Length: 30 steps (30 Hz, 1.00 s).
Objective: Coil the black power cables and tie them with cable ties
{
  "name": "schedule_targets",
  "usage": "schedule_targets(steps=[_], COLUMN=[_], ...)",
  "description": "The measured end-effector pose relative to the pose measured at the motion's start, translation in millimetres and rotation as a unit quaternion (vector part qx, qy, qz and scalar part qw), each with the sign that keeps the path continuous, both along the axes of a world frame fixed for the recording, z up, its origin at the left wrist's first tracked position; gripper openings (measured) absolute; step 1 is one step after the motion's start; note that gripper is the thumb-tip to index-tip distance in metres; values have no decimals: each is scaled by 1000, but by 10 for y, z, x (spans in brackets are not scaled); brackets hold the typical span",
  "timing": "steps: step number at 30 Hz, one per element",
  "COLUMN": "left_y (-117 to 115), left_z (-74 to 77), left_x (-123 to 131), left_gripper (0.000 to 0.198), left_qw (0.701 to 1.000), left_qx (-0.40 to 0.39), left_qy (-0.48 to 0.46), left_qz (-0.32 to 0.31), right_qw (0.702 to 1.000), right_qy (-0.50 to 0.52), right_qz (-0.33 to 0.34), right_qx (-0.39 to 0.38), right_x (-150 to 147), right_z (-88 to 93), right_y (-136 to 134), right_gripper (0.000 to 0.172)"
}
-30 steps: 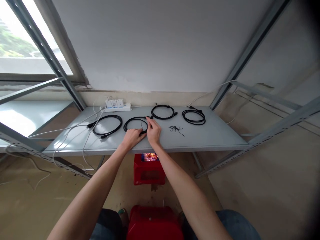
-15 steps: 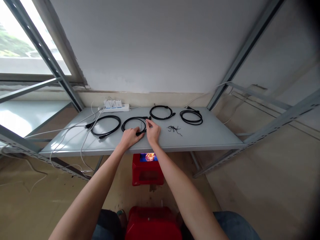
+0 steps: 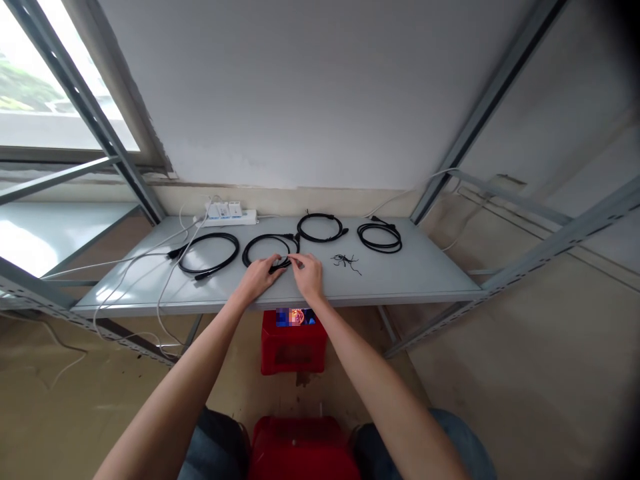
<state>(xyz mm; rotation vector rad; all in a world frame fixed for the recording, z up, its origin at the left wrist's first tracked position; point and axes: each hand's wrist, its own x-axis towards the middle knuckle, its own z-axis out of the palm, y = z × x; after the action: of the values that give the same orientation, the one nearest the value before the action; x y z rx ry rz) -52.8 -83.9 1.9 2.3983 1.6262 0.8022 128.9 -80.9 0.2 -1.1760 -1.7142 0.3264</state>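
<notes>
Pinching with thumb and fingers of the left hand (image 3: 257, 277) on the near edge of one black coiled cable (image 3: 265, 237), and with thumb and forefinger of the right hand (image 3: 309, 275) on what looks like one thin tie. Counting four coils on one grey shelf (image 3: 400, 277), the pinched one second from left; also one bunch of loose black ties (image 3: 345, 259) and one white power strip (image 3: 240, 219).

Blue denim legwear (image 3: 213, 448), darker close to the nearer red stool (image 3: 305, 457), shows on either side of it; forearms (image 3: 367, 370) and hands (image 3: 257, 279) are bare.
</notes>
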Motion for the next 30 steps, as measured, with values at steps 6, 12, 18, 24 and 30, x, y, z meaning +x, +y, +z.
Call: schedule_targets(steps=[6,12,18,24,30], left_y=[-24,-32,-12,-24,-28], left_z=[28,46,35,44,25], left_x=[-5,21,24,12,-6], left_gripper=[35,37,38,36,33], left_qw=[999,998,997,999,1000], left_qx=[30,24,20,21,25], left_qy=[22,52,63,38,-5], left_qz=[-10,-1,28,7,-11], right_qw=[997,993,996,992,986], right_qy=[-49,-66,-45,-87,-109], right_qz=[56,96,73,88,122], right_qx=[16,12,-7,3,7], right_x=[-41,-40,-59,-47,-51], right_z=[-8,-32,-50,-43,-36], right_y=[0,19,72,51,29], right_gripper=[30,40,35,38,44])
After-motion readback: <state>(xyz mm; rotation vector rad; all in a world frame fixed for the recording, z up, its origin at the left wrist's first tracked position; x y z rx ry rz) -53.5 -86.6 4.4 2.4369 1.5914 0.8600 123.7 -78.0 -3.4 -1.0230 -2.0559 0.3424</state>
